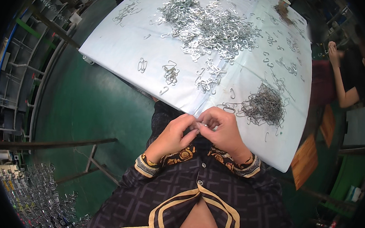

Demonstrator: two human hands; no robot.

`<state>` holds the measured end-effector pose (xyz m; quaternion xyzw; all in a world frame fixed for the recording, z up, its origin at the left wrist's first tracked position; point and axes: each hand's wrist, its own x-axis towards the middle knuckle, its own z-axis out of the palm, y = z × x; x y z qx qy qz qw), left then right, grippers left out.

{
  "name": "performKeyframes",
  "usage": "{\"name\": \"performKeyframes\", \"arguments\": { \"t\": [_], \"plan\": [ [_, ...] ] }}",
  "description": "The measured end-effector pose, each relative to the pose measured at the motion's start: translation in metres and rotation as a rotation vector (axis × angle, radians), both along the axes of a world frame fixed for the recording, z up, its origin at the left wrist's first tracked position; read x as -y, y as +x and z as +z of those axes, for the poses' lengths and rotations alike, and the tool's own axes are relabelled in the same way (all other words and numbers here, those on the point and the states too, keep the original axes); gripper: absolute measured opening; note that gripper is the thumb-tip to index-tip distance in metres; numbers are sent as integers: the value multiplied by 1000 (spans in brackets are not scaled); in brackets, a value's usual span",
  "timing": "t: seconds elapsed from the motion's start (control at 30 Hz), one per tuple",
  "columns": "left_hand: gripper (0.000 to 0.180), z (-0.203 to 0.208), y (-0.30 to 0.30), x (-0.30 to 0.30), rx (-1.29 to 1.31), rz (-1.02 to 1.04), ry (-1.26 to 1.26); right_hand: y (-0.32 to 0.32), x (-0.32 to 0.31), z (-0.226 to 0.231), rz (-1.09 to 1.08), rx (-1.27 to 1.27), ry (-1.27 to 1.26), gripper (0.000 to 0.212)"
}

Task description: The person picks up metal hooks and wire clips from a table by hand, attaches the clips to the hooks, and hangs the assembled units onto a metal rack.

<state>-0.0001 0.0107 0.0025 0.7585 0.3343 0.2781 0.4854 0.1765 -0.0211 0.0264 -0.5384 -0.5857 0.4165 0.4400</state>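
Observation:
At the table's near edge my left hand (176,132) and my right hand (222,128) meet fingertip to fingertip. Both are closed in a pinch around a small silver metal piece (205,125). Fingers cover most of it, so its exact kind is hidden. Just right of my right hand lies a heap of thin, dark wire clips (265,105), with some loose ones beside it. Beyond my hands sits a small cluster of silver metal hooks (209,77). Left of that is a smaller group of hooks with a yellowish tint (170,73).
A large pile of silver hooks (210,28) covers the far middle of the white-covered table (118,64). At the far right stands a cup (284,2) beside brownish small parts. Another person's arm (342,82) shows at right. Metal racks (22,75) stand at left, with hanging metal parts (39,193) lower down.

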Motion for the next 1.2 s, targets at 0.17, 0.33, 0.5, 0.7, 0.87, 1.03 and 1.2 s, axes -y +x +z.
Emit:
{"name": "performKeyframes", "arguments": {
  "t": [0.17, 0.33, 0.5, 0.7, 0.87, 1.03, 1.2],
  "plan": [
    [15, 1, -8, -8, -60, -45, -24, -6, 8, -9, -11, 17, 6, 10],
    [12, -10, 1, -35, -24, 38, 12, -9, 15, -9, -14, 29, 4, 9],
    [9, -44, 57, -63, -114, -16, 390, -11, 20, -12, -16, 44, 38, 13],
    [3, -76, 121, -76, -227, -169, 766, -9, 27, -17, -8, 77, 63, 15],
    [3, -66, 136, -74, -361, -290, 916, -8, 29, -23, -41, 75, 95, 11],
    [4, -64, 132, -77, -359, -205, 818, -6, 28, -20, -55, 39, 68, 11],
    [4, -43, 95, -81, -29, 16, 315, -5, 27, -20, -129, -26, 4, 12]
  ]
}}
